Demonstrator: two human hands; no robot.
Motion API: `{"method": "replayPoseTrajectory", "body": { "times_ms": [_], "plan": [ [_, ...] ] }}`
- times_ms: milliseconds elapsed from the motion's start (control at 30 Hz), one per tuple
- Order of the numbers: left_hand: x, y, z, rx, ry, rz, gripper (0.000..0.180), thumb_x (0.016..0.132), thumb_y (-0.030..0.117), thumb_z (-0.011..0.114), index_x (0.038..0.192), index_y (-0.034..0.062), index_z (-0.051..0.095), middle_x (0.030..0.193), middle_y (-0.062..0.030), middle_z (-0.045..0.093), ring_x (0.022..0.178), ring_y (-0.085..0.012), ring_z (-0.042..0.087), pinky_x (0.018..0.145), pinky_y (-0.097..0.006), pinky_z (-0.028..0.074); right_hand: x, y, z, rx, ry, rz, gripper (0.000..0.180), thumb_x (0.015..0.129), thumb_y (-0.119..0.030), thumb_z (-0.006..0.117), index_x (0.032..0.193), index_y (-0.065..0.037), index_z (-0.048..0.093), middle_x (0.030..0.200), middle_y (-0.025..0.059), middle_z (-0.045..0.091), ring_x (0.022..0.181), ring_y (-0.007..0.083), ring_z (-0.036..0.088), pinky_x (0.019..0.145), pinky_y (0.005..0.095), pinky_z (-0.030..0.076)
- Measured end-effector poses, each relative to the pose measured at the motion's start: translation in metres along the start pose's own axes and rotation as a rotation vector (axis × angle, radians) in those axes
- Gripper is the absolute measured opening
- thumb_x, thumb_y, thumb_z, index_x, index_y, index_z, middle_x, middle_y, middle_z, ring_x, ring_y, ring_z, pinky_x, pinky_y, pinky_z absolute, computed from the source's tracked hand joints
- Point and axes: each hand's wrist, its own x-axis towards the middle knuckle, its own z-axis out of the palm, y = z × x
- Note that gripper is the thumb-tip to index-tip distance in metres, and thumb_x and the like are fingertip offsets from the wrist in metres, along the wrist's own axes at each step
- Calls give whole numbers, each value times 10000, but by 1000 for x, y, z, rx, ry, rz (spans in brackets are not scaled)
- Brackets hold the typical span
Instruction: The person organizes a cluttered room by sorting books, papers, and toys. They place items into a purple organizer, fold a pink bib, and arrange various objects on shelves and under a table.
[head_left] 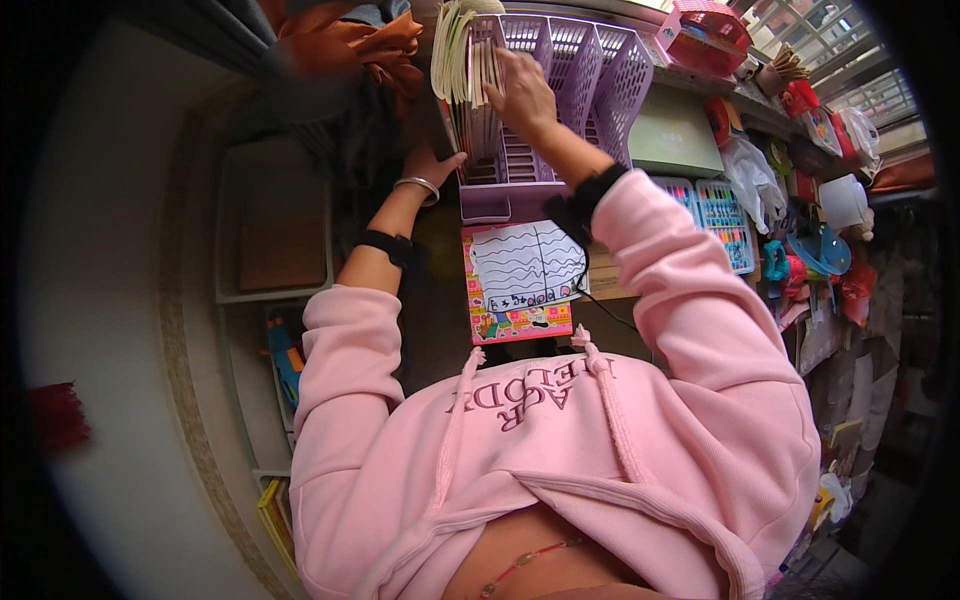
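A purple plastic file organizer (510, 200) with slatted dividers stands at the far middle. Thin books (484, 110) stand upright in its leftmost compartment, pages toward me. More books (452, 55) lean along its left side, their page edges curling. My right hand (528, 98) reaches in from the right, thumb and fingers apart, touching the right face of the standing books. Low on the left side, my left hand (432, 167) rests by the books and the organizer's front corner. Its thumb points right; its other fingers are hidden in shadow.
A drawn-on paper (528, 265) lies over a colourful book (520, 328) in front of the organizer. Right of it are a marker case (725, 215), a green box (675, 130) and a plastic bag (752, 175). A lidded bin (272, 215) stands left.
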Motion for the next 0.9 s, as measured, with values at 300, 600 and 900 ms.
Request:
{"method": "replayPoseTrajectory", "body": {
  "times_ms": [300, 600, 900],
  "plan": [
    [36, -9, 33, 4, -337, -55, 689, 662, 367, 738, 1201, 15, 496, 1200, -187, 532, 1093, -335, 506, 928, -364, 395, -18, 41, 59, -34, -489, 438, 442, 692, -338, 693, 1023, -61, 598, 1003, 160, 630, 965, 323, 595, 804, 405, 483],
    [-13, -21, 20, 8, -168, -204, 629, 702, 405, 726, 1097, -52, 552, 980, -164, 628, 872, -236, 604, 775, -332, 473, -57, 48, -30, 380, -405, -94, 401, 733, -356, 693, 940, -25, 605, 909, 142, 647, 844, 304, 621, 735, 366, 490],
    [-184, 5, 26, -525, -481, -294, 214, 816, 150, 629, 970, 5, 593, 827, -49, 621, 700, -98, 590, 610, -231, 483, -259, 120, -54, 230, -871, 666, 658, 674, -454, 726, 1074, 38, 547, 1012, 206, 607, 925, 329, 591, 801, 365, 459]
  ]
}}
